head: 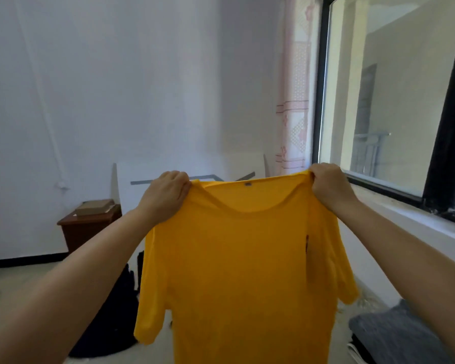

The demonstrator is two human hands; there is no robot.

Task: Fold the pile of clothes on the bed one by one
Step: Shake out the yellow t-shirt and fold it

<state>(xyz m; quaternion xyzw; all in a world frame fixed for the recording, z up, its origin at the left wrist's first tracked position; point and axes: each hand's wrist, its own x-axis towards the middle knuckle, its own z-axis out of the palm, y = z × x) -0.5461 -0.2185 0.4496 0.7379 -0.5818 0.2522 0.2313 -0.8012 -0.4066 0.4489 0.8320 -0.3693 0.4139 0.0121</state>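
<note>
Against white wall [116, 88], yellow T-shirt [242, 271] in both fists' closed grip.

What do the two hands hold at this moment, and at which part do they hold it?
Both hold one yellow T-shirt, raised and hanging open. The left hand grips its left shoulder beside the collar, the right hand its right shoulder.

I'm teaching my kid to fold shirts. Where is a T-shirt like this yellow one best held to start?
At the shoulder seams beside the collar, from above, as the left hand and right hand grip the yellow T-shirt; it hangs flat, sleeves free.
</note>
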